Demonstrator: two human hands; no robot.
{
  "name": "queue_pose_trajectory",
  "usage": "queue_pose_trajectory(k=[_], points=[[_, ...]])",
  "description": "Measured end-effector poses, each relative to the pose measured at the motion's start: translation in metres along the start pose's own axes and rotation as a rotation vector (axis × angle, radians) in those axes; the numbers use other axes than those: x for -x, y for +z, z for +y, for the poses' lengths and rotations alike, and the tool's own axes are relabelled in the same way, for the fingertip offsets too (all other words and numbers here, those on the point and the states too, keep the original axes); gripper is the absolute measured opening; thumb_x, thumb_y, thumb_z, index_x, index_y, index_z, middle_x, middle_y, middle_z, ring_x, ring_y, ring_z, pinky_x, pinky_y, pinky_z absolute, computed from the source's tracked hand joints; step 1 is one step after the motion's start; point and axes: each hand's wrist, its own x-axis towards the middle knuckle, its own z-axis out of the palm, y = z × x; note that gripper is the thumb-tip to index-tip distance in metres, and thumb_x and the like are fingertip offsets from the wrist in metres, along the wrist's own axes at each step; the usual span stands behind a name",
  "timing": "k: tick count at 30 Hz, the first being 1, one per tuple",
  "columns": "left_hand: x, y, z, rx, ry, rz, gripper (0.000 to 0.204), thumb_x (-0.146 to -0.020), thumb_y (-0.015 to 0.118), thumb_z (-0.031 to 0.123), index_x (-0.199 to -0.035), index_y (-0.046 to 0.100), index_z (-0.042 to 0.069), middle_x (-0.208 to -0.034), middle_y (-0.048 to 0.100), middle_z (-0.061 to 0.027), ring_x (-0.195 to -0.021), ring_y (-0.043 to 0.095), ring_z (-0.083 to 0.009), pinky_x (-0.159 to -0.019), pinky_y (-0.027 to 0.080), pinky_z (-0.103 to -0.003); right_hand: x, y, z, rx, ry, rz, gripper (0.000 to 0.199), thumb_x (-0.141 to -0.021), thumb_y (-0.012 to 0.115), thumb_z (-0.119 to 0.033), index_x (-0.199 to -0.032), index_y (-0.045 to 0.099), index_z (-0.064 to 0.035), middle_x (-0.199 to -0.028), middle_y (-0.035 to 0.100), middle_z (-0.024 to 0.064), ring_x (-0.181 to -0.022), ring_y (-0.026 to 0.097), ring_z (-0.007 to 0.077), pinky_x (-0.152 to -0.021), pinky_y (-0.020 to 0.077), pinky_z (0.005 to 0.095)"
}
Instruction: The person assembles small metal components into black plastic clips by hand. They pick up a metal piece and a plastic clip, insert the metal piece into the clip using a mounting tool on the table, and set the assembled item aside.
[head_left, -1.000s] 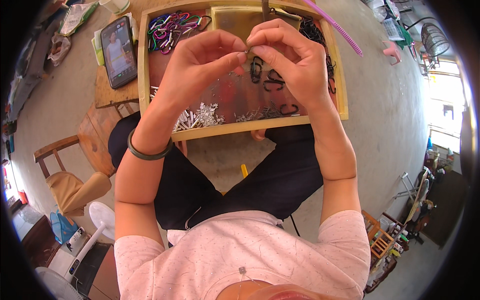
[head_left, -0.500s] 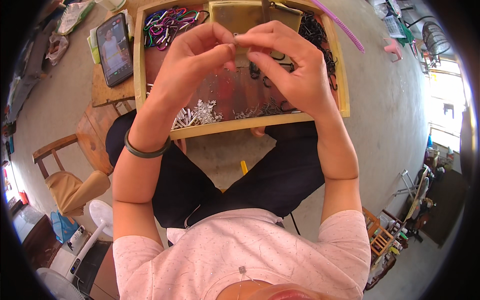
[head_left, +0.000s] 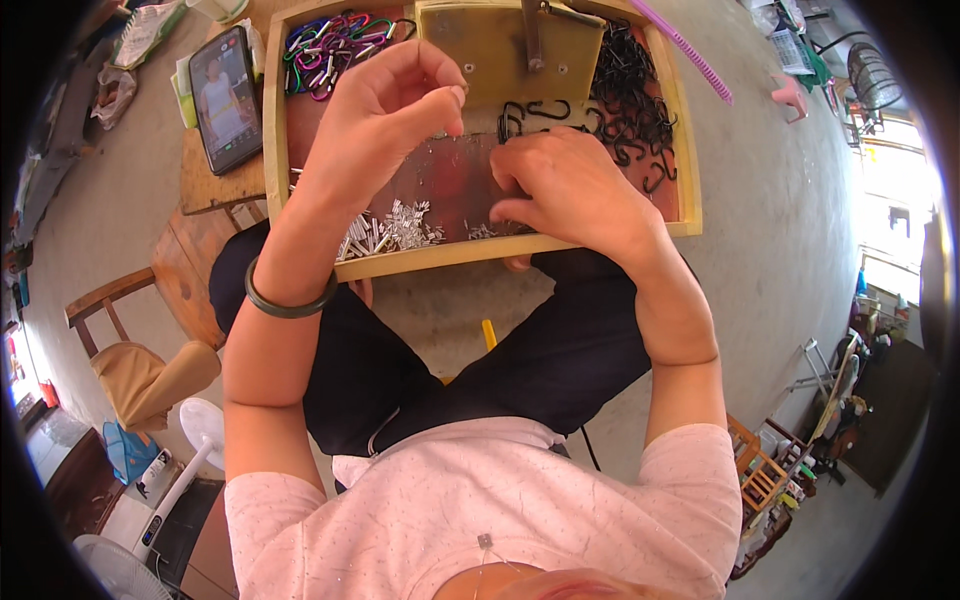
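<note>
Left hand [head_left: 385, 115] pinching a tiny piece [head_left: 464, 87] — too small to make out, right hand [head_left: 585, 180] loosely curled, thumb apart, some fingertips hidden, over the wooden tray [head_left: 450, 259], black hooks [head_left: 640, 125] beyond, tray's far edge cut off.

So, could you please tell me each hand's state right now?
Left hand: closed in a pinch; whether on anything tiny cannot be told.
Right hand: loosely open, low over the rectangular, yellow-edged wooden tray.
</note>
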Motion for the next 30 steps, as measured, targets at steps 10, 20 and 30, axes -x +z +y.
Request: queue_pose_trajectory(k=[10, 20, 30], points=[[-0.001, -0.005, 0.0, 0.022, -0.025, 0.031, 0.009, -0.092, 0.067, 0.008, -0.096, 0.064, 0.002, -0.088, 0.065, 0.0003, -0.08, 0.064, -0.0067, -0.071, 0.049, -0.022, -0.006, -0.002, -0.003, -0.089, 0.014, 0.045, 0.031, -0.08, 0.083, -0.032, -0.083, 0.064, -0.0078, -0.076, 0.067, 0.0073, -0.075, 0.066, 0.0325, -0.067, 0.0498, 0.043], [0.001, -0.005, -0.002, -0.047, 0.017, 0.021, 0.007, -0.098, 0.06, 0.011, -0.101, 0.062, 0.005, -0.083, 0.061, 0.0011, -0.08, 0.057, -0.0074, -0.073, 0.042, -0.025, -0.005, 0.002, 0.003, 0.01, -0.026, 0.237, 0.016, -0.084, 0.078, -0.024, -0.085, 0.07, -0.0105, -0.087, 0.07, 0.006, -0.083, 0.068, 0.0288, -0.076, 0.0527, 0.0409], [0.0, -0.005, -0.002, -0.006, 0.015, 0.033, 0.007, -0.097, 0.063, 0.01, -0.102, 0.062, 0.004, -0.085, 0.062, 0.0014, -0.081, 0.058, -0.0068, -0.075, 0.043, -0.023, -0.011, 0.025, -0.016, 0.283, -0.325, 0.412, 0.009, -0.074, 0.069, -0.01, -0.082, 0.067, -0.0071, -0.084, 0.061, 0.0046, -0.083, 0.062, 0.0223, -0.078, 0.0483, 0.0348]])
